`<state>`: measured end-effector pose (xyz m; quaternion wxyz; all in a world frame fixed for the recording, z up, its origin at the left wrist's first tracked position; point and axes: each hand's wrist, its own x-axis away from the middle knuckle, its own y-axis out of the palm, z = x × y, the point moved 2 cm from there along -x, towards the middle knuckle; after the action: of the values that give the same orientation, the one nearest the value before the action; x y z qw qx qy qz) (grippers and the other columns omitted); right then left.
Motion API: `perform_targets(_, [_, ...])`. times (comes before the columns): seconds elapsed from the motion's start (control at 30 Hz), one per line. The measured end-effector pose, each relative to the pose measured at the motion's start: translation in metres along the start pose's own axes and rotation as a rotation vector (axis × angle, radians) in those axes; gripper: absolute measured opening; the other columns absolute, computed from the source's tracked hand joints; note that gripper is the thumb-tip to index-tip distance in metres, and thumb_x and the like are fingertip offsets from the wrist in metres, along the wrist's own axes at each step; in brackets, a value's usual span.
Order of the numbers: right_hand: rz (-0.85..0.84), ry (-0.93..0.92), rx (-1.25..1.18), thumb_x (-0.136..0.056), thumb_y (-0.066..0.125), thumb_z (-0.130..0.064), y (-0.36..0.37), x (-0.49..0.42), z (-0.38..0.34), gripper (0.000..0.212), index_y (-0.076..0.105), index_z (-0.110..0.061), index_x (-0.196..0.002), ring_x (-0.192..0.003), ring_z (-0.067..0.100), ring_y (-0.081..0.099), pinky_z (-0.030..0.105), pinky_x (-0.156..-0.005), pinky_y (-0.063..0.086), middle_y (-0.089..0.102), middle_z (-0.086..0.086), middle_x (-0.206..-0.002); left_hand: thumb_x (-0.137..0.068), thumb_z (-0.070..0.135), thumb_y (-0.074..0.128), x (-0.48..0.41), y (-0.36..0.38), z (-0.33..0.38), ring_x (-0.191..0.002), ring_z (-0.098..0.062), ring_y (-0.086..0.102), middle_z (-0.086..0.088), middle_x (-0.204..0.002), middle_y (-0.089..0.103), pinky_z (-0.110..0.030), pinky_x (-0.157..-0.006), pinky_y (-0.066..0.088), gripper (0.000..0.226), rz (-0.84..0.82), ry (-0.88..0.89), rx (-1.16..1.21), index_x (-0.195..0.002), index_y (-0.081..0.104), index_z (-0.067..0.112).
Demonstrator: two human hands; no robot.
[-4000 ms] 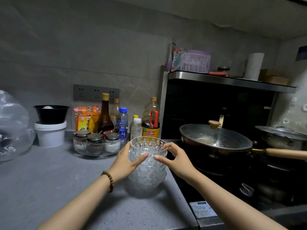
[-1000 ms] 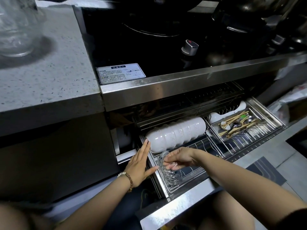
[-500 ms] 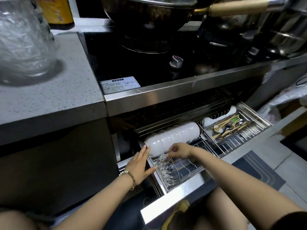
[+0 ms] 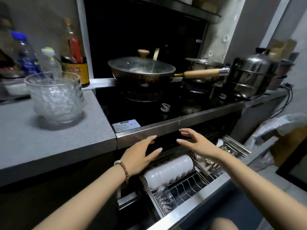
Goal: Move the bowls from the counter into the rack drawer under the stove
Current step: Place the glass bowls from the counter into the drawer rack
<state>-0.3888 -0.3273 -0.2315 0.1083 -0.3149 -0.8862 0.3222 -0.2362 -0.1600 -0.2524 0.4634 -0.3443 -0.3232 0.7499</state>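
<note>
A stack of clear cut-glass bowls [image 4: 56, 97] stands on the grey counter [image 4: 41, 146] at the left, blurred. The rack drawer [image 4: 191, 211] under the stove is pulled out. One glass bowl [image 4: 166, 199] stands on edge in the drawer's wire slots, just in front of a row of white bowls [image 4: 167, 170]. My left hand [image 4: 141, 155] and my right hand [image 4: 196, 145] hover empty above the drawer, fingers spread, in front of the stove's steel front edge.
A lidded wok [image 4: 142, 70] with a wooden handle and a steel steamer pot [image 4: 249, 77] sit on the black stove. Bottles [image 4: 74, 53] stand behind the glass stack. Cutlery lies in the drawer's right compartment [image 4: 232, 150].
Both hands have let go of the glass bowl, which stays in the rack, and have risen towards the counter. The view has tilted upward.
</note>
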Motion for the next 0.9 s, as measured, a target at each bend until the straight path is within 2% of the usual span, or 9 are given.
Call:
perform_targets(0.1, [0.052, -0.140, 0.002, -0.082, 0.066, -0.039, -0.009, -0.008, -0.050, 0.047, 0.050, -0.030, -0.126, -0.127, 0.009, 0.048, 0.034, -0.111, 0.037, 0.052, -0.004, -0.135, -0.089, 0.056, 0.041, -0.002, -0.059, 0.016, -0.123, -0.009, 0.047, 0.010, -0.137, 0.050, -0.025, -0.097, 0.041, 0.059, 0.129, 0.077, 0.000, -0.142, 0.029, 0.034])
perform_targets(0.17, [0.040, -0.217, -0.032, -0.082, 0.067, -0.036, -0.007, -0.015, -0.084, 0.044, 0.050, -0.033, -0.123, -0.128, 0.009, 0.047, 0.033, -0.110, 0.037, 0.050, -0.003, -0.137, -0.087, 0.059, 0.038, 0.000, -0.097, 0.021, -0.125, -0.007, 0.046, 0.011, -0.138, 0.049, -0.025, -0.098, 0.041, 0.062, 0.208, 0.109, -0.029, -0.142, 0.029, 0.034])
perform_targets(0.27, [-0.008, -0.308, -0.032, -0.082, 0.067, -0.039, 0.004, -0.027, -0.133, 0.051, 0.048, -0.033, -0.129, -0.128, 0.010, 0.048, 0.036, -0.110, 0.039, 0.047, -0.006, -0.141, -0.085, 0.060, 0.036, 0.006, -0.150, 0.016, -0.127, -0.006, 0.044, 0.012, -0.137, 0.049, -0.026, -0.099, 0.040, 0.064, 0.315, 0.121, -0.096, -0.142, 0.030, 0.033])
perform_targets(0.5, [-0.099, -0.459, 0.011, -0.084, 0.065, -0.039, 0.057, -0.064, -0.219, 0.060, 0.041, -0.027, -0.138, -0.130, 0.011, 0.044, 0.029, -0.107, 0.039, 0.041, -0.011, -0.145, -0.086, 0.053, 0.047, 0.030, -0.242, -0.033, -0.127, -0.011, 0.044, 0.004, -0.140, 0.048, -0.025, -0.101, 0.035, 0.061, 0.493, 0.035, -0.276, -0.140, 0.036, 0.027])
perform_targets(0.6, [-0.122, -0.503, 0.012, -0.084, 0.066, -0.037, 0.081, -0.080, -0.245, 0.061, 0.039, -0.026, -0.139, -0.132, 0.014, 0.044, 0.034, -0.108, 0.040, 0.040, -0.009, -0.147, -0.086, 0.053, 0.049, 0.042, -0.266, -0.063, -0.130, -0.014, 0.040, 0.003, -0.142, 0.045, -0.026, -0.104, 0.032, 0.063, 0.521, -0.067, -0.312, -0.141, 0.035, 0.026])
perform_targets(0.77, [-0.143, -0.530, -0.037, -0.081, 0.069, -0.038, 0.118, -0.102, -0.273, 0.067, 0.038, -0.027, -0.140, -0.135, 0.017, 0.039, 0.034, -0.108, 0.038, 0.039, -0.006, -0.149, -0.081, 0.056, 0.054, 0.056, -0.281, -0.107, -0.134, -0.016, 0.035, 0.001, -0.148, 0.037, -0.031, -0.109, 0.030, 0.074, 0.522, -0.217, -0.236, -0.143, 0.031, 0.022])
perform_targets(0.9, [-0.141, -0.533, -0.095, -0.078, 0.072, -0.041, 0.136, -0.116, -0.287, 0.068, 0.041, -0.028, -0.137, -0.136, 0.018, 0.039, 0.030, -0.105, 0.037, 0.042, -0.008, -0.146, -0.075, 0.059, 0.059, 0.055, -0.281, -0.129, -0.140, -0.017, 0.027, 0.000, -0.155, 0.025, -0.034, -0.113, 0.025, 0.097, 0.475, -0.354, 0.060, -0.149, 0.011, 0.019])
